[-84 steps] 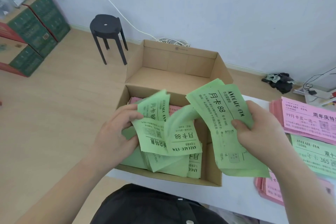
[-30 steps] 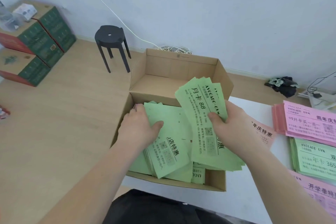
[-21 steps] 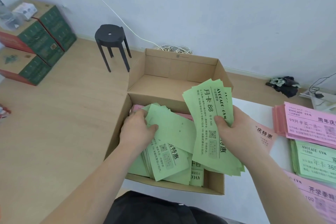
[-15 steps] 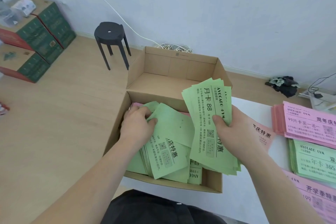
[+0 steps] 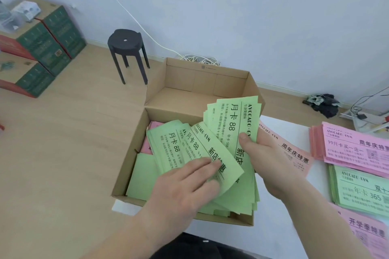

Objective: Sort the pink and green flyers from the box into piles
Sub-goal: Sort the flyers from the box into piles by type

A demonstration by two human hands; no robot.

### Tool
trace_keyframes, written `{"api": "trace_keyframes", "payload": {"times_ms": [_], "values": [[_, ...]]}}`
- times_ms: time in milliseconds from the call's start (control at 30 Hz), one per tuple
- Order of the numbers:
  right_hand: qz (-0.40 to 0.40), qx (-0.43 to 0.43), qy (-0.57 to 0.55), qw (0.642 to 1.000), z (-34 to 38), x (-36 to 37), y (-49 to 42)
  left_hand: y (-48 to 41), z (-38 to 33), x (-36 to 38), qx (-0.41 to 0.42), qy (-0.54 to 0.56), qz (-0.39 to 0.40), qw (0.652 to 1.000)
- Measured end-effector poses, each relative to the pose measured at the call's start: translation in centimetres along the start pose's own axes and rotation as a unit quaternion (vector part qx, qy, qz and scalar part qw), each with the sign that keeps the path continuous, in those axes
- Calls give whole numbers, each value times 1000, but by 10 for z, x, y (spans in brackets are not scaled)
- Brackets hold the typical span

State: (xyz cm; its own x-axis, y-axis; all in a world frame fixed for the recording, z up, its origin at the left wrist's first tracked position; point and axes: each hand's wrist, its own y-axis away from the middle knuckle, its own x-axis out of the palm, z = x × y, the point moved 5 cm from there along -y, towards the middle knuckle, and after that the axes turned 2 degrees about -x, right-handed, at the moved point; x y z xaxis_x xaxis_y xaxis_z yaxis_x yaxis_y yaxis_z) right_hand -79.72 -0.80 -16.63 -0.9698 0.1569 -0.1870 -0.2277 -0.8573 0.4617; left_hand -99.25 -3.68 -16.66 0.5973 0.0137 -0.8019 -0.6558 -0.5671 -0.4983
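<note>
An open cardboard box at the table's left edge holds loose green flyers with a pink flyer underneath. My right hand grips a thick fanned bundle of green flyers, thumb on top, above the box's right side. My left hand holds a smaller fan of green flyers over the box, fingers spread on top of it, against the right bundle. A single pink flyer lies on the table under my right hand.
On the white table at the right lie a pink pile, a green pile and another pink pile. On the floor stand a black stool and green-red cartons. A white cable runs along the wall.
My left hand has come up out of the box with a fan of green flyers and moved right toward the bundle in my right hand. The right hand stayed roughly in place.
</note>
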Motion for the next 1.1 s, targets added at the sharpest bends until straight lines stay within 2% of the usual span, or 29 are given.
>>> {"api": "trace_keyframes", "payload": {"times_ms": [167, 333, 400, 467, 533, 600, 633, 700, 767, 933, 1033, 1100], "values": [[5, 34, 16, 999, 5, 2, 5, -5, -17, -16, 42, -21, -49, 998], [5, 51, -47, 998, 11, 7, 5, 0, 2, 10, 8, 85, 70, 994], [33, 18, -11, 999, 11, 14, 3, 0, 4, 14, -14, 155, 117, 981], [34, -4, 73, 997, 6, 17, 2, 2, 9, 11, -45, 203, 148, 967], [1, -12, 180, 984, 2, 11, 3, 5, 34, 5, -121, 187, 120, 967], [-25, -29, 259, 965, 5, 5, 5, 4, 79, 5, -267, 123, 106, 950], [-31, -35, 271, 961, 7, 2, 7, 4, 101, 10, -331, 69, 137, 931], [-35, -52, 283, 957, 8, 0, 8, 1, 132, 24, -433, 6, 249, 866], [-36, -59, 289, 955, 8, -2, 7, -6, 145, 38, -464, -6, 319, 826], [-43, -36, 205, 977, 0, -11, 8, -16, 148, 42, -444, -94, 302, 839], [-56, -47, 205, 976, -5, -16, 9, -12, 149, 42, -426, -105, 266, 858], [-59, -51, 203, 976, -9, -16, 9, -13, 147, 36, -402, -85, 213, 886]]}}
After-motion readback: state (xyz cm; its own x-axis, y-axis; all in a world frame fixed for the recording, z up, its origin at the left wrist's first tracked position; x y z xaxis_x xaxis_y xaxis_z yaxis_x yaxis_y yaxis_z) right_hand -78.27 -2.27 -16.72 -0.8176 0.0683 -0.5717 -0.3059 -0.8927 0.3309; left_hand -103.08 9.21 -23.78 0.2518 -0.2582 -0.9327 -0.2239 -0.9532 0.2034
